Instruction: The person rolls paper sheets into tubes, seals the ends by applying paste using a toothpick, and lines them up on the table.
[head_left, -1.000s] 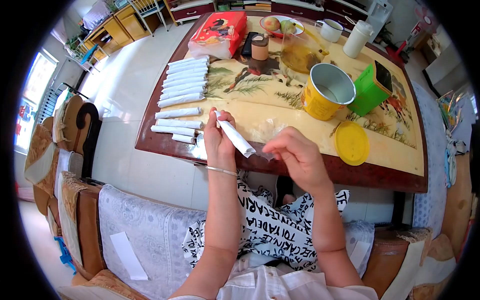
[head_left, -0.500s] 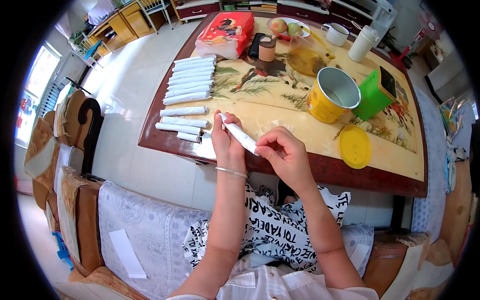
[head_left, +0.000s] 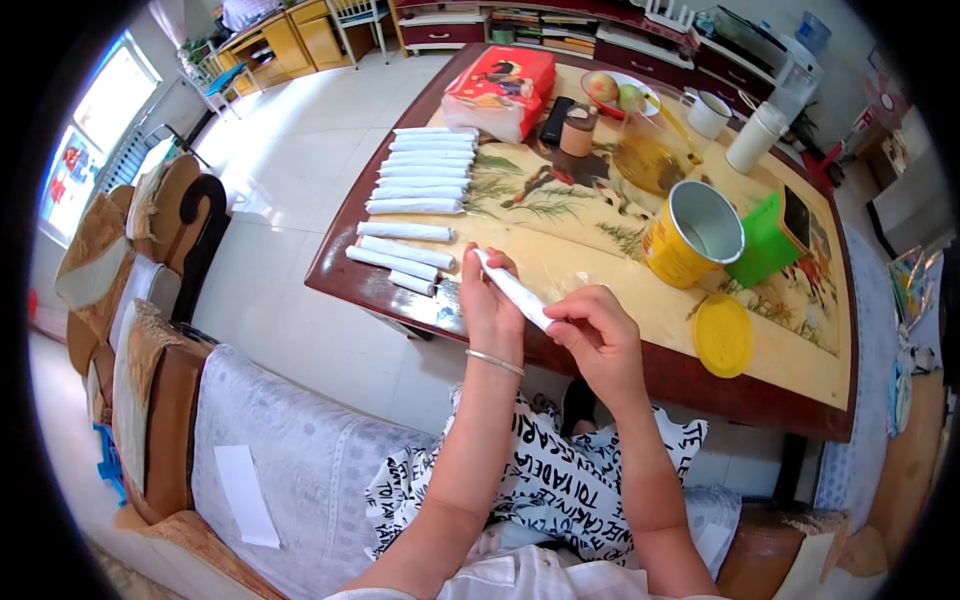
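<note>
A rolled white paper tube point(head_left: 512, 288) slants between my hands over the table's near edge. My left hand point(head_left: 492, 300) is closed round its upper end, palm up, thumb and fingers against the paper. At the lower end, my right hand point(head_left: 600, 330) pinches the paper with thumb and fingertips. Several similar white paper rolls point(head_left: 418, 190) lie side by side along the table's left part. A shorter roll point(head_left: 412, 283) lies closest to my left hand, at the near end of that row.
On the table point(head_left: 560, 240) are a red bag point(head_left: 500, 90), a brown jar point(head_left: 577, 132), a fruit plate point(head_left: 612, 92), a yellow can point(head_left: 690, 235), its yellow lid point(head_left: 722, 335), a green box point(head_left: 765, 240), a white mug point(head_left: 709, 114) and a white bottle point(head_left: 757, 138). A paper strip point(head_left: 246, 497) lies on the sofa.
The camera view has shifted, so the table sits lower and further right in it. Both hands still hold the paper roll in nearly the same pose.
</note>
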